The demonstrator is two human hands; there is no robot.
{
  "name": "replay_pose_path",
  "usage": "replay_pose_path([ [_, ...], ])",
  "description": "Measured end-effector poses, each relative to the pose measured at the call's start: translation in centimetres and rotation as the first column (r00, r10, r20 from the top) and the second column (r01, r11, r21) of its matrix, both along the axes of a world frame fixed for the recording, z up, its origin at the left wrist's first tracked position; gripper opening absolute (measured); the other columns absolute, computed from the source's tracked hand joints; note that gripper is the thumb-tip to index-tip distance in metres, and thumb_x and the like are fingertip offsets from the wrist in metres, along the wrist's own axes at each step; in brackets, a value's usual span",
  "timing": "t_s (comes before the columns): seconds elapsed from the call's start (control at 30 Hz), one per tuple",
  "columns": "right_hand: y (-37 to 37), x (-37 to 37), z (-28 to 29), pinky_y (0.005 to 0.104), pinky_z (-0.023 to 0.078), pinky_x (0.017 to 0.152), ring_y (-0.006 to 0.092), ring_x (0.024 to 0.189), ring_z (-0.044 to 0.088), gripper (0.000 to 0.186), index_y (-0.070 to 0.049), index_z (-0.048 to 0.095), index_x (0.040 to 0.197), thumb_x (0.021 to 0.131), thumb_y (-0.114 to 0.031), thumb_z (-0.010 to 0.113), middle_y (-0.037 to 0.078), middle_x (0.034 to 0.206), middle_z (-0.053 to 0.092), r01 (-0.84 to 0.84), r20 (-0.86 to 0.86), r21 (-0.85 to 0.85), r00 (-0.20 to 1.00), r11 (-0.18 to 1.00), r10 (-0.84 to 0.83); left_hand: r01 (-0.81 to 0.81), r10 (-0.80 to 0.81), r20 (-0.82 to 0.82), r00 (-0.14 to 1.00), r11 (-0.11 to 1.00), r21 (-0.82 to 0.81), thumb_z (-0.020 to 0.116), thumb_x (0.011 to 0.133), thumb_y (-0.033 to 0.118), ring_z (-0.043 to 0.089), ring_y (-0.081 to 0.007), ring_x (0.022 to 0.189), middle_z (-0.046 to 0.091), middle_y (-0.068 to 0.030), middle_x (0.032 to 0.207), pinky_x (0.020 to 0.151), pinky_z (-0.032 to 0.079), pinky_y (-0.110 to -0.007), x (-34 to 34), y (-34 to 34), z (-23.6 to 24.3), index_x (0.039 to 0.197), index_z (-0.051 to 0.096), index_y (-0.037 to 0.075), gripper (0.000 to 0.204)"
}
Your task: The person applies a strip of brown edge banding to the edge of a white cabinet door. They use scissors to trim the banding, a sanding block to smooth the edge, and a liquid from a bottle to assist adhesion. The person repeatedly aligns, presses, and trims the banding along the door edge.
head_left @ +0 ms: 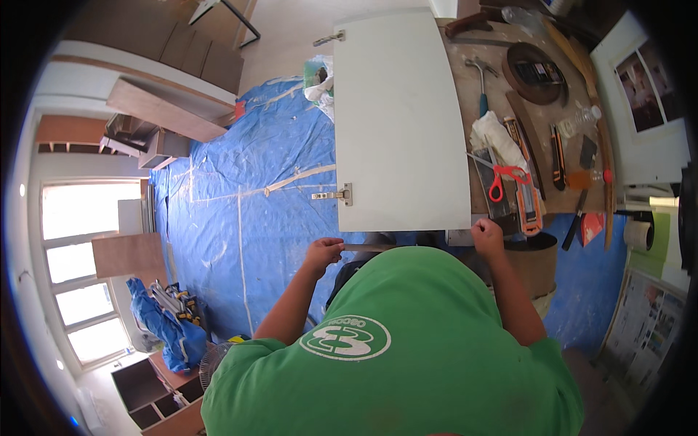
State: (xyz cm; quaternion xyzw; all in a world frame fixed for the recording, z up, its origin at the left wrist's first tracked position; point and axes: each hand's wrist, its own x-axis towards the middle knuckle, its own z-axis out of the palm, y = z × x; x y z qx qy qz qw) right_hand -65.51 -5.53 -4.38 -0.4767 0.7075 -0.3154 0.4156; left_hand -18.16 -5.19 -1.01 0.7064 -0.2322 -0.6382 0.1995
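Note:
In front of me lies a pale cabinet door (403,123), with a metal hinge (345,195) near its close left corner and a second hinge (331,38) near the far one. My left hand (325,253) is closed on the end of a thin brownish strip (362,248), just off the door's near edge. The strip runs right until my green shirt hides it. Beside the door's near right corner, my right hand (488,237) is closed, its fingers pinched together. What it holds, if anything, cannot be made out.
A worktable (465,65) on the right carries a hammer (481,83), red scissors (502,178), a cutter knife (558,156), a white cloth (498,134) and a coiled brown band (520,69). Blue sheeting (247,196) covers the floor. A brown bin (534,265) stands right of me.

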Motion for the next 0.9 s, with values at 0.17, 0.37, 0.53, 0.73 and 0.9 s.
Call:
replay_pose_path([
  [0.17,0.2,-1.8,-0.4,0.0342,0.048,0.060,0.0169,0.062,0.060,0.023,0.001,0.059,0.071,0.083,-0.018,0.062,0.012,0.065,0.058,0.010,-0.025,0.078,1.000,0.997,-0.008,-0.018,0.018,0.008,1.000,1.000,0.014,0.074,0.091,0.009,0.059,-0.0129,0.065,0.067,-0.0055,0.086,0.061,0.051,-0.027,0.0,0.2,-0.4,0.118,0.067,-0.004,0.031],
  [0.37,2.3,-3.4,-4.9,0.0323,0.054,0.068,0.0158,0.081,0.066,0.027,-0.003,0.064,0.096,0.092,-0.029,0.071,0.008,0.086,0.067,-0.136,0.339,0.311,0.940,0.941,0.024,-0.050,0.050,-0.019,0.999,0.999,0.017,0.074,0.091,0.010,0.059,-0.0134,0.064,0.067,-0.0060,0.085,0.061,0.051,-0.027,-0.5,-0.3,-0.7,0.121,0.066,-0.004,0.035],
  [0.53,0.9,0.8,-0.1,0.0357,0.056,0.080,0.0180,0.099,0.064,0.042,-0.006,0.060,0.121,0.092,-0.032,0.075,0.006,0.111,0.066,-0.095,0.626,0.439,0.745,0.894,-0.229,-0.143,0.145,-0.119,0.982,0.989,0.018,0.072,0.092,0.010,0.056,-0.0144,0.061,0.063,-0.0050,0.078,0.058,0.049,-0.028,-0.5,0.0,-1.8,0.116,0.066,-0.004,0.029],
  [0.73,1.5,1.2,-0.2,0.0406,0.054,0.090,0.0226,0.106,0.063,0.065,-0.006,0.050,0.138,0.087,-0.031,0.082,0.009,0.120,0.064,-0.262,0.596,0.468,0.799,0.844,-0.083,-0.268,0.287,-0.296,0.911,0.958,0.104,0.072,0.092,0.011,0.051,-0.0142,0.057,0.056,-0.0024,0.070,0.056,0.046,-0.028,0.9,0.4,-3.5,0.100,0.069,0.001,0.014],
  [0.9,3.0,-0.3,-7.1,0.0362,0.052,0.095,0.0197,0.110,0.064,0.061,-0.005,0.058,0.138,0.086,-0.028,0.081,0.009,0.122,0.067,-0.470,0.490,0.429,0.839,0.772,0.238,-0.330,0.361,-0.241,0.901,0.930,0.162,0.073,0.090,0.012,0.054,-0.0161,0.065,0.053,-0.0019,0.070,0.063,0.050,-0.032,0.2,0.2,-3.3,0.096,0.069,0.003,0.011],
])
